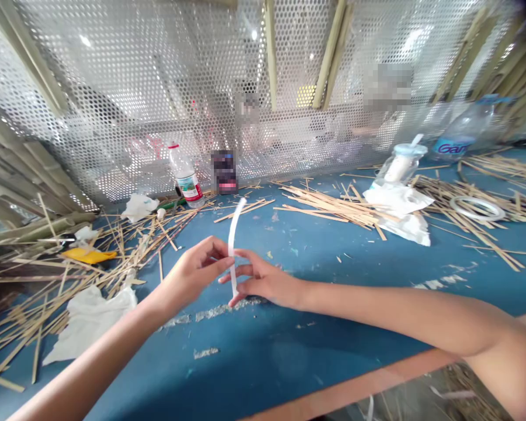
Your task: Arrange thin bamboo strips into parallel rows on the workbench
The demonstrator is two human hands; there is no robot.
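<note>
A narrow white curved strip (pixel 232 234) stands upright between my hands, above the blue table; I cannot tell whether it is a flat strip or a ring seen edge-on. My left hand (pixel 199 268) pinches its middle between thumb and fingers. From the other side my right hand (pixel 269 282) has its index finger at the strip's middle and its thumb near the lower end, the other fingers slightly spread behind it. The strip's upper end rises free and bends to the right.
Loose bamboo strips (pixel 328 204) lie in piles at the back and both sides. A red-capped bottle (pixel 188 181), a phone (pixel 225 172), a lidded cup (pixel 401 166), a large bottle (pixel 464 131) and a white ring (pixel 458 206) stand or lie around. Perforated metal panel (pixel 158 99) closes the back.
</note>
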